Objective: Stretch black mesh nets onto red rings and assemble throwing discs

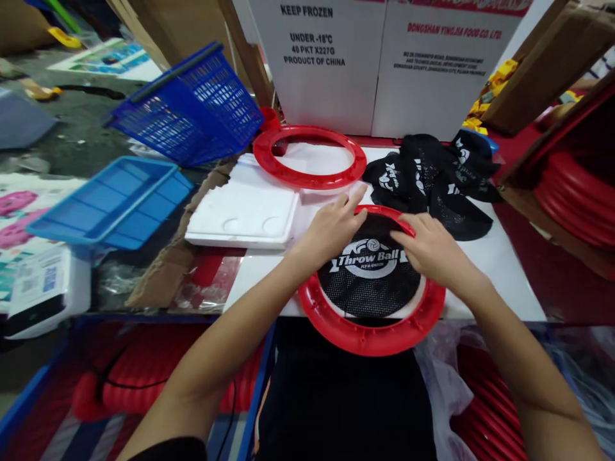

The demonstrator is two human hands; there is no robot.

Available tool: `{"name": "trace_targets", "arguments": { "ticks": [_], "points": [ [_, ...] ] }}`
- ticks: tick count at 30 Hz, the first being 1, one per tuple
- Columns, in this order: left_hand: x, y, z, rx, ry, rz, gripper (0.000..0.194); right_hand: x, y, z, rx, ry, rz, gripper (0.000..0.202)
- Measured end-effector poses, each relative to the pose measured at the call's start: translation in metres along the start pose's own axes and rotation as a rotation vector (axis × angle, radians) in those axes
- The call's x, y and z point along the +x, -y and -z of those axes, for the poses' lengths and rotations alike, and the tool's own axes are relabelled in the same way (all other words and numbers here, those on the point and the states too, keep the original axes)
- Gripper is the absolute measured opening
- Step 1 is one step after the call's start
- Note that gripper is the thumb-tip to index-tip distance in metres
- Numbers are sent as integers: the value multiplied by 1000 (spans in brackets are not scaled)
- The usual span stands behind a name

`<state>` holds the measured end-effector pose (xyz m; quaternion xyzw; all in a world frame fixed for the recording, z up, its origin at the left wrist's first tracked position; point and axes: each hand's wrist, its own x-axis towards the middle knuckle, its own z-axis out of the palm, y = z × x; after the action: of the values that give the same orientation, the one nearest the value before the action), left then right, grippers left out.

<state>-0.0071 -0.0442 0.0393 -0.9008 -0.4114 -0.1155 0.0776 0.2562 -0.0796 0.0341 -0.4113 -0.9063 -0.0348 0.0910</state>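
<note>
A round black net (369,296) with "Throw Ball" in white letters is in the middle of the frame, inside a red ring (373,339). The low part of the ring pokes out past the front edge of the white bench (512,285). The left hand (329,232) has bent fingers at the top left of the ring, and the right hand (429,248) has bent fingers at the top right — I can't tell if they pinch tight. Just above, another red ring (312,180) lies partly on white foam (245,214). A pile of black nets (427,173) sits to its right. A blue basket (192,109) tilts at the upper left — a big white box (327,93) stands at the top middle
</note>
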Motion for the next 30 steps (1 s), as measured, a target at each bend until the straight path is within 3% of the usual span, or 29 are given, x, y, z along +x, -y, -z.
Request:
{"name": "trace_targets", "arguments": {
  "ticks": [2, 4, 6, 8, 10, 12, 17, 20, 23, 27, 30],
  "points": [
    [-21, -20, 14, -41, 28, -45, 22, -25, 26, 6, 115, 91, 89, 20],
    [-45, -40, 22, -190, 181, -139, 24, -43, 46, 1, 260, 124, 88, 17],
    [-64, -56, 23, -314, 302, -148, 31, -51, 56, -9, 361, 78, 27, 17],
    [-74, -63, 19, -384, 322, -105, 23, -52, 57, -19, 416, -4, -32, 19],
    [-77, -65, 12, -444, 271, -73, 15, -49, 57, -22, 442, -89, -55, 19],
    [-78, -65, 6, -520, 204, -33, 20, -48, 62, -21, 439, -144, -35, 20],
    [-78, -59, -5, -689, 84, 31, 27, -39, 78, -23, 348, -194, 14, 18],
    [-71, -50, -14, -759, -14, 12, 19, -25, 69, -34, 372, -245, -27, 20],
    [-67, -45, -22, -739, -146, -3, 24, -14, 54, -42, 450, -332, -65, 19],
    [-78, -46, -25, -735, -251, -36, 21, -19, 44, -41, 575, -351, 138, 11],
    [-90, -47, -21, -881, -212, -114, 19, -28, 40, -34, 730, -265, 317, 21]
  ]
}}
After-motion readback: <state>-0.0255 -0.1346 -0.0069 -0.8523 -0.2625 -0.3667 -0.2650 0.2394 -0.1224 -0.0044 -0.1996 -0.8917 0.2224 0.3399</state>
